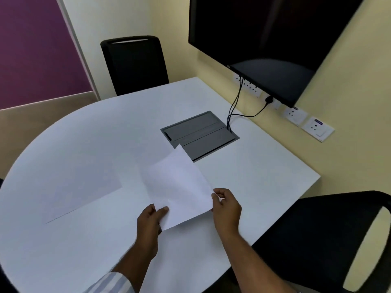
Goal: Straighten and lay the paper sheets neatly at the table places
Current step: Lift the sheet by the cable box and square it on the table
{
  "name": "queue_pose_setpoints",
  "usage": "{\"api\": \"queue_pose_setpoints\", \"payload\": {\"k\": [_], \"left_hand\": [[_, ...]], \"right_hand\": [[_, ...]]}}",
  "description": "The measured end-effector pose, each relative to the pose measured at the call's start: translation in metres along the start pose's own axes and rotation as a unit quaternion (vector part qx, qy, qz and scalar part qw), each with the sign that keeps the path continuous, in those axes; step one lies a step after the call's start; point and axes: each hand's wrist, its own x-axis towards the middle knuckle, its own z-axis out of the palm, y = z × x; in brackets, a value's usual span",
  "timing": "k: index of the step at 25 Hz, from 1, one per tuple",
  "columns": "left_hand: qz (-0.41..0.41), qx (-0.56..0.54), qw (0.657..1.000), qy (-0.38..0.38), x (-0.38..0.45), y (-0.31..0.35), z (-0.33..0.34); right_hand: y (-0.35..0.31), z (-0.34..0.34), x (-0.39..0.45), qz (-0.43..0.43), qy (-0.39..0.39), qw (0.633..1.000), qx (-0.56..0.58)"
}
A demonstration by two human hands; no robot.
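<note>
one sheet (82, 197) lies flat on the white tabletop (105, 132) at the left-hand place, edges straight and corners down; that place looks finished. a second sheet (179, 187) is in hand and not yet laid: it is held above the tabletop near the person's own edge, tilted, with its far corner raised over the near corner of the grey cable box (201, 135) set into the surface. the left hand (151, 220) pinches the near-left corner, thumb on top, fingers closed underneath. the right hand (226, 206) grips the near-right corner, fingers (218, 196) closed tight on the paper edge. both forearms reach forward from the near side, wrists level, the sheet stretched lightly between them with a slight bow. remaining work, in my judgement: square this sheet and set it down at a place, probably by the black chair (330, 240) on the right. whether further sheets remain cannot be told.
</note>
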Motion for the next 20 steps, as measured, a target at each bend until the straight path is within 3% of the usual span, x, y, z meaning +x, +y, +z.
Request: {"api": "queue_pose_setpoints", "payload": {"k": [3,10,15,20], "left_hand": [[-0.024,-0.043,0.999,-0.024,-0.006,0.01,0.012],[-0.012,-0.028,0.999,-0.037,0.022,0.03,0.077],[0.017,0.008,1.0,-0.014,0.036,0.022,0.131],[0.048,0.044,0.996,0.065,0.046,0.002,0.189]], "right_hand": [[-0.009,-0.022,-0.002,-0.004,0.005,0.998,0.055],[-0.007,-0.085,0.039,0.056,0.061,0.983,0.163],[0.007,-0.116,0.094,0.082,0.075,0.979,0.171],[0.04,-0.137,0.155,0.118,0.05,0.981,0.147]]}}
